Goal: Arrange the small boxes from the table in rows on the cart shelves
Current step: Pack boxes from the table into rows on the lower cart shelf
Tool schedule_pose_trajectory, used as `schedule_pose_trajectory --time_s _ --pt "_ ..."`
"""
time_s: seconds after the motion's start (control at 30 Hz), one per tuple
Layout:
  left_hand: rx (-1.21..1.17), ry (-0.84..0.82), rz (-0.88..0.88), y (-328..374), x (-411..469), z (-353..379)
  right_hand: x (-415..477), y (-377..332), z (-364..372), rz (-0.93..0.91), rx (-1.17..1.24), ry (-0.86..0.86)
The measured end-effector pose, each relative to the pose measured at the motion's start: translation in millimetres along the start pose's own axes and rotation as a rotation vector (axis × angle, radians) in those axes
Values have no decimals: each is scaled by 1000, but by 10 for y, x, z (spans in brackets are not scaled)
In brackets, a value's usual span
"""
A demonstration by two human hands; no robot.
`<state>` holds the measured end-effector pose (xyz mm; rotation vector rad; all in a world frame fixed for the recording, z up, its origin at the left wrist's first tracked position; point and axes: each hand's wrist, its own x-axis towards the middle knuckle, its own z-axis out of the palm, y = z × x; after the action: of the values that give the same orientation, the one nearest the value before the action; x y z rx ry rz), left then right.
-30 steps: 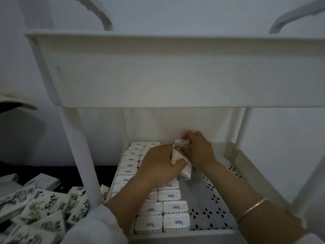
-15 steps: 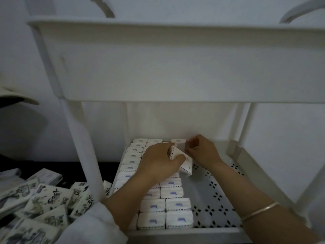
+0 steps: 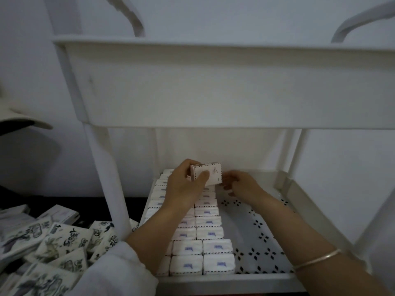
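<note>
My left hand [image 3: 183,186] grips a small white box [image 3: 210,174] with a dashed border, held upright above the back of the cart's lower shelf [image 3: 263,238]. My right hand [image 3: 241,185] hovers just right of that box with loosely curled fingers, holding nothing. Rows of small white boxes [image 3: 203,244] with purple marks lie flat on the shelf's left half, running from front to back. The left forearm hides part of those rows.
The cart's upper shelf [image 3: 213,86] hangs directly over the hands. White cart posts [image 3: 109,178] stand at the left. A pile of small ink-patterned boxes [image 3: 53,248] lies on the dark table at lower left. The shelf's right half shows a bare perforated floor.
My left hand has lifted the box and turned it upright. My right hand has drawn back from the far wall and now sits beside the box.
</note>
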<state>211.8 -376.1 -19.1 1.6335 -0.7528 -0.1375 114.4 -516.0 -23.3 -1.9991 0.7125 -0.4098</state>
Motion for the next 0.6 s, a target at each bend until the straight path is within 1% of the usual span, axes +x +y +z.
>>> schedule_pose_trajectory --time_s 0.07,0.13,0.17,0.2,0.23,0.3,0.33,0.4,0.5,0.53,0.6 --pt "-48 17 -25 0 -11 4 -59 -112 -11 6 154 86" --pt "-92 33 -55 10 -15 6 -151 -228 -13 20 314 49" --pt "-92 40 -62 18 -13 6 -208 -269 -7 29 350 20" --pt "-81 40 -60 29 -15 4 -269 -294 -6 21 320 10" --pt "-67 30 -44 41 -20 3 -328 -300 -12 -7 224 24" --pt "-32 -14 24 74 -36 3 -434 -262 -39 -69 20 89" --pt "-3 -45 63 97 -51 2 -489 -236 -71 -95 -20 120" --pt "76 -142 135 161 -105 14 -609 -191 -174 -160 -36 145" --pt "206 -304 219 308 -241 101 -804 -153 -329 -268 -130 76" --pt "260 -343 231 374 -287 139 -877 -147 -356 -272 -170 62" --pt "380 -421 247 507 -372 207 -1035 -131 -396 -234 -301 94"
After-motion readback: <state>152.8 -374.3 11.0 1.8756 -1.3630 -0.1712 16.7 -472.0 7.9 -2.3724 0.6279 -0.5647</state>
